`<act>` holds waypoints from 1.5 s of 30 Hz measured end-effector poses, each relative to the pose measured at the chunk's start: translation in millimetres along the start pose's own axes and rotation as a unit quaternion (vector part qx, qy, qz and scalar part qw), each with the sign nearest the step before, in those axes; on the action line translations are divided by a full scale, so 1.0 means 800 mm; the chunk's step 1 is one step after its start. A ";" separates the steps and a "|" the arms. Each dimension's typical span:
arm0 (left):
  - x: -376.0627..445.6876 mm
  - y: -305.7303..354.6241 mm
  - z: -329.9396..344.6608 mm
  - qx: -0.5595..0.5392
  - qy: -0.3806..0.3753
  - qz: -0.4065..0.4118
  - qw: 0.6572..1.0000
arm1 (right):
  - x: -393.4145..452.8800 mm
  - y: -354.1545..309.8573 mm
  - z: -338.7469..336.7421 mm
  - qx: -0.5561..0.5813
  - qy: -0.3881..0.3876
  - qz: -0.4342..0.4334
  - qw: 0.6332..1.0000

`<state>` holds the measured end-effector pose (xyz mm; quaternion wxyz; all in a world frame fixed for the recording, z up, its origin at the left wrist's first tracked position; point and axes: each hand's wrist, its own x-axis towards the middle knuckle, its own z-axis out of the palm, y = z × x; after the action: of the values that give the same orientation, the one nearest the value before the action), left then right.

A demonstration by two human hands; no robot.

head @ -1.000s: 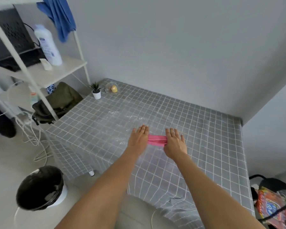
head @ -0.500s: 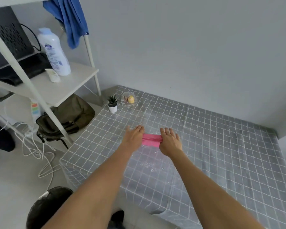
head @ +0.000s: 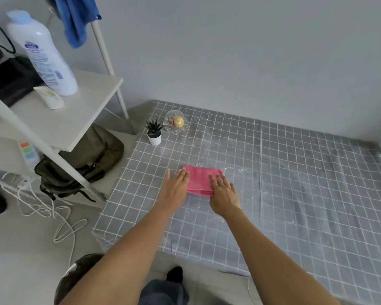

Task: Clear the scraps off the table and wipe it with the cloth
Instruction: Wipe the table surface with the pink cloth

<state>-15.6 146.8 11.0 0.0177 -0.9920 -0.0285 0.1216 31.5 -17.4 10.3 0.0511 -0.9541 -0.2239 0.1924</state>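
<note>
A: Status: folded pink cloth (head: 200,180) lies flat on the grey grid-pattern tablecloth (head: 295,183), mid-table toward the left end. Your left hand (head: 174,188) is flat, fingers spread, only the fingertips on the cloth's left edge. Your right hand (head: 223,193) is also flat, palm down on its right part. Neither one is gripping, just pressing

B: What's left to wipe?

A: White powdery residue (head: 234,170) just right of the cloth, plus faint specks nearer you. Looks like the wipe is partway done

B: How should you run it?

A: Keep both palms loaded so the fold doesn't open. Push in straight overlapping passes toward one edge, not circles, or you'll likely smear the dust around

B: Hazards?

A: Small white potted succulent (head: 154,133) and clear glass globe ornament (head: 176,125) at the far left corner. Stop your strokes short of them. The tablecloth could bunch if you press too hard
</note>
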 end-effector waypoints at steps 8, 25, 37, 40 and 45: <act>-0.038 -0.008 0.050 -0.060 -0.055 0.017 0.997 | -0.029 -0.014 0.052 0.002 -0.053 0.005 0.999; 0.005 -0.129 0.077 -0.135 -0.029 -0.029 0.990 | 0.038 -0.073 0.059 0.091 0.052 0.032 0.994; 0.018 -0.153 0.113 -0.170 0.081 -0.068 0.980 | 0.061 -0.094 0.094 0.040 0.075 0.094 0.992; 0.018 -0.155 0.114 -0.168 0.090 -0.069 0.979 | 0.062 -0.094 0.098 0.042 0.089 0.095 0.991; 0.019 -0.155 0.113 -0.171 0.092 -0.074 0.978 | 0.063 -0.090 0.104 0.041 0.097 0.087 0.991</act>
<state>-29.5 274.0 -75.3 -0.1406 -0.9824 -0.1208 0.0218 11.4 70.3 -70.4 0.0946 -0.9812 -0.1260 0.1119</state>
